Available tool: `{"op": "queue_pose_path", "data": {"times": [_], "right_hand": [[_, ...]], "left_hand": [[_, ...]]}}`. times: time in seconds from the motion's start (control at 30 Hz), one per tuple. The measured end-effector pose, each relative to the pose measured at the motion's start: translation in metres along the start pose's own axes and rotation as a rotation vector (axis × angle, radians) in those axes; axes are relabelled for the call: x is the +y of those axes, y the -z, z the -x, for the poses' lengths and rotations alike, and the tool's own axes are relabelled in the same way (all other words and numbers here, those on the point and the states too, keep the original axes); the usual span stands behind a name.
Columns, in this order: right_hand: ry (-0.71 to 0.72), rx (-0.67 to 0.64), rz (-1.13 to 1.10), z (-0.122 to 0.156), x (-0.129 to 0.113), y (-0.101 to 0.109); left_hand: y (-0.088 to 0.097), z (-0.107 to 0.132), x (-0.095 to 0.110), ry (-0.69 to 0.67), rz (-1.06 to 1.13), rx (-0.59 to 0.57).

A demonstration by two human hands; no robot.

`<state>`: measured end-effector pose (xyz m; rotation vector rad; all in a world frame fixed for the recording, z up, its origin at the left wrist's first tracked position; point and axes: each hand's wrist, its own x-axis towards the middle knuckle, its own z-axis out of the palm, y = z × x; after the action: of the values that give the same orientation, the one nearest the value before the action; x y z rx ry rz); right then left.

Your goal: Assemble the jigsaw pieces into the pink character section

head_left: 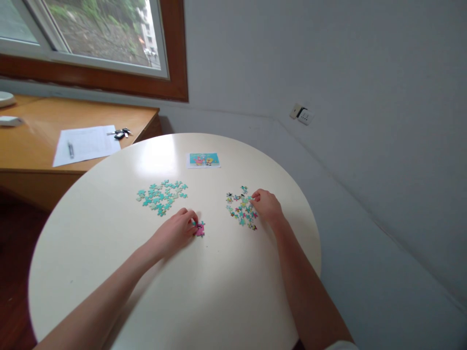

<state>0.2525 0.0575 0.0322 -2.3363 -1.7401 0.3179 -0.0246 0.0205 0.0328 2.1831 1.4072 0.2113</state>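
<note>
My left hand rests on the round cream table, its fingers curled and pinched on a small pink cluster of puzzle pieces. My right hand lies at the right edge of a loose pile of multicoloured puzzle pieces, fingertips bent down onto the pieces; what they hold, if anything, is hidden. A separate pile of teal puzzle pieces lies to the left of both hands. A small reference picture with cartoon figures lies farther back on the table.
A wooden desk stands at the back left under a window, bearing a sheet of paper with a pen and a bunch of keys. A grey wall with a socket runs along the right.
</note>
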Motion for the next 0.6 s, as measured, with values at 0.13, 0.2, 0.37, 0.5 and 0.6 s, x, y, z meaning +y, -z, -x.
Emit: {"op": "queue_pose_path", "data": {"times": [0.13,0.2,0.37,0.5,0.6], "right_hand": [[0.017,0.026,-0.024,-0.0015,0.0023,-0.0023],[0.020,0.029,-0.032,-0.0016,0.0025,-0.0025],[0.054,0.009,-0.033,-0.0022,0.0036,-0.0033],[0.076,0.002,-0.032,-0.0031,0.0053,-0.0048],[0.080,0.001,-0.025,-0.0025,0.0049,-0.0043]], "left_hand": [[-0.0007,0.0001,-0.0001,-0.006,-0.001,0.004],[-0.0012,-0.0001,-0.0005,-0.007,0.001,0.011],[-0.0029,-0.0009,-0.0032,-0.021,0.004,0.027],[-0.0024,-0.0010,-0.0017,-0.012,-0.027,0.032],[0.0001,0.0001,0.0034,0.009,-0.026,0.013]]}}
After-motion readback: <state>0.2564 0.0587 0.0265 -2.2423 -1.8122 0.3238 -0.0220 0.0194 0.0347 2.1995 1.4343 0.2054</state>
